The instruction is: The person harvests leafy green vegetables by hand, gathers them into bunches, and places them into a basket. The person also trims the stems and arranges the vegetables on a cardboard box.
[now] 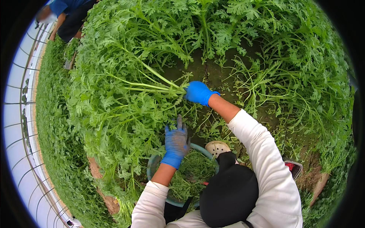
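My right hand (198, 93), in a blue glove, is closed around the lower ends of several pale green stems (159, 85) of a leafy plant with lobed leaves. The stems stretch from it to the upper left over the other foliage. Lower down, my left hand (176, 142) wears a blue glove soiled with dirt. Its fingers are spread and point up at the leaves, with nothing seen in its grip. Below that hand, a round teal tub (149, 168) holds loose cut greens (196, 173).
Dense leafy plants (299, 51) surround a patch of bare soil (212, 74). A beige clog (217, 148) stands beside the tub. A crate with something red (293, 168) lies at the right. Another person (68, 20) crouches at the upper left, near a greenhouse wall (17, 119).
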